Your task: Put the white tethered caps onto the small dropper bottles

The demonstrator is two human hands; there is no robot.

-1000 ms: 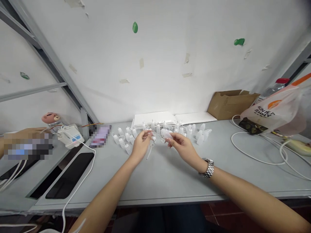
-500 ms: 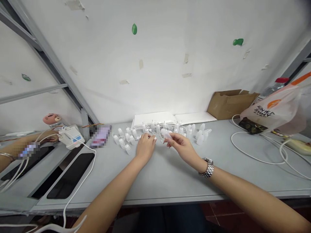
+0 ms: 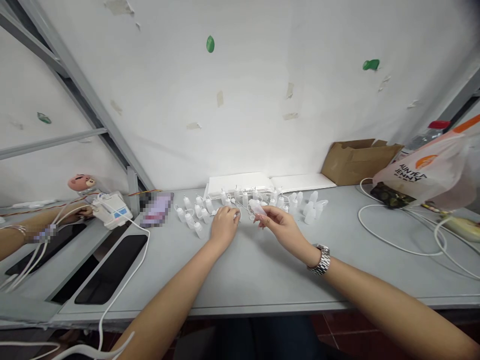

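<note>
Between the thumb and fingers of my right hand (image 3: 276, 221) is a small translucent bottle (image 3: 255, 207), tilted over the desk. My left hand (image 3: 225, 225) rests just left of it, fingers curled and closed on a small white piece (image 3: 237, 214) too small to make out. Several capped small bottles (image 3: 199, 230) stand on the grey desk (image 3: 247, 280) to the left, and more (image 3: 245, 198) stand behind my hands. On the right are uncapped bottles (image 3: 310, 216), some leaning or lying. A metal watch is on my right wrist.
White sheets (image 3: 240, 184) lie against the wall. Rightward are a cardboard box (image 3: 356, 162), a plastic bag (image 3: 423, 172) and a looped white cable (image 3: 390, 250). Leftward are a black phone (image 3: 112, 270), a power strip (image 3: 111, 210) and another person's hand (image 3: 80, 211).
My left fingers have curled in a little over the white piece. My right hand keeps hold of the bottle. The whole view has shifted slightly.
</note>
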